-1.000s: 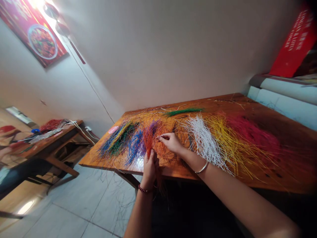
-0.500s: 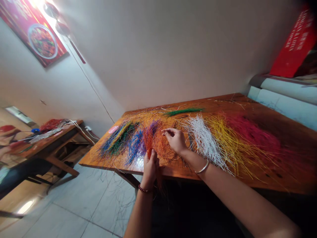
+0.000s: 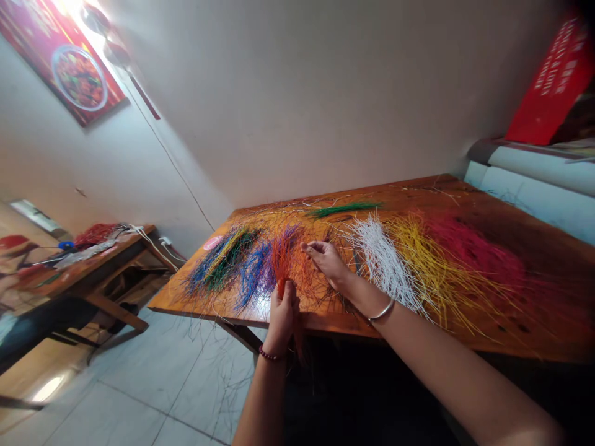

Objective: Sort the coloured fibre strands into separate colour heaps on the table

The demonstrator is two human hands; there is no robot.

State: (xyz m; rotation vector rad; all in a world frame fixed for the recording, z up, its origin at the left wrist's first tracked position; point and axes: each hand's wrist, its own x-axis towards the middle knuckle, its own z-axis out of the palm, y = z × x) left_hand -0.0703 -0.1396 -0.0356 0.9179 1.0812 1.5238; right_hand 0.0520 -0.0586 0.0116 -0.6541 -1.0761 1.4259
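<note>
My left hand (image 3: 284,308), with a dark bead bracelet at the wrist, is wrapped round a bundle of orange strands (image 3: 281,260) at the table's front edge. The strands fan out above the fist and hang below it. To its right my right hand (image 3: 328,263), wearing a silver bangle, hovers over loose orange strands (image 3: 310,282) with thumb and fingertips pinched together. Anything in that pinch is too fine to make out. Blue and purple strands (image 3: 256,269) lie left of the bundle, and a pile of white strands (image 3: 385,266) lies right of my right hand.
On the wooden table (image 3: 446,186) also lie yellow strands (image 3: 425,266), pink strands (image 3: 478,254), a green bunch (image 3: 346,209) and a mixed blue-green pile (image 3: 223,257). Further left, a person sits by another table (image 3: 88,269). A white machine (image 3: 530,183) stands at the right.
My right hand has shifted slightly, its pinched fingertips a little further left. My left hand keeps its hold on the orange strands and has barely moved.
</note>
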